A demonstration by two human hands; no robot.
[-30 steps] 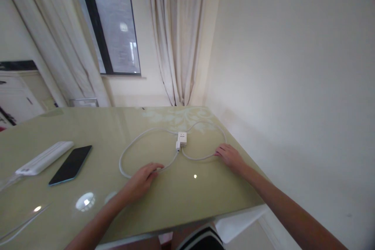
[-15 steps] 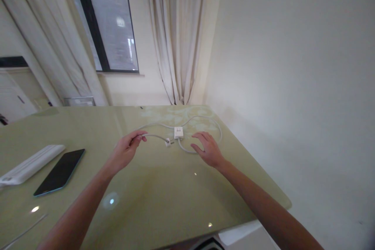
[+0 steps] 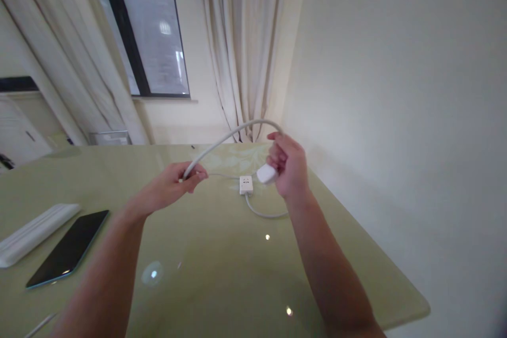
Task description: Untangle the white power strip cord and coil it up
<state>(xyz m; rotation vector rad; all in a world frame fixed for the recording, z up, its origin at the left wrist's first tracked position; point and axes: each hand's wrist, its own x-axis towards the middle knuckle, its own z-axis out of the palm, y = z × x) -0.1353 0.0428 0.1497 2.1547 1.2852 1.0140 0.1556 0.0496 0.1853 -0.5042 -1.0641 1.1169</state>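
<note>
A white power cord [image 3: 237, 128] arches up between my two hands above the tabletop. My left hand [image 3: 174, 182] is closed round the cord, thumb and fingers pinched together. My right hand [image 3: 291, 166] grips the cord's other end, its fingers curled. A white plug [image 3: 267, 173] shows at the fingers of that hand; its prongs cannot be made out. On the table just below and left of the plug sits a small white socket block [image 3: 246, 185], with a cable [image 3: 263, 215] curving from its front side.
At the left lie a long white object [image 3: 37, 232] and a black tablet-like device [image 3: 69, 248] with a blue edge. A thin white cable end [image 3: 41, 325] is at the lower left. A wall [image 3: 396, 116] borders the green glossy table [image 3: 214, 259] on the right; curtains [image 3: 245, 53] hang behind.
My right hand has gone from open to closed on the cord by its plug and has risen. The cord now bows upward between both hands. My left hand still holds it.
</note>
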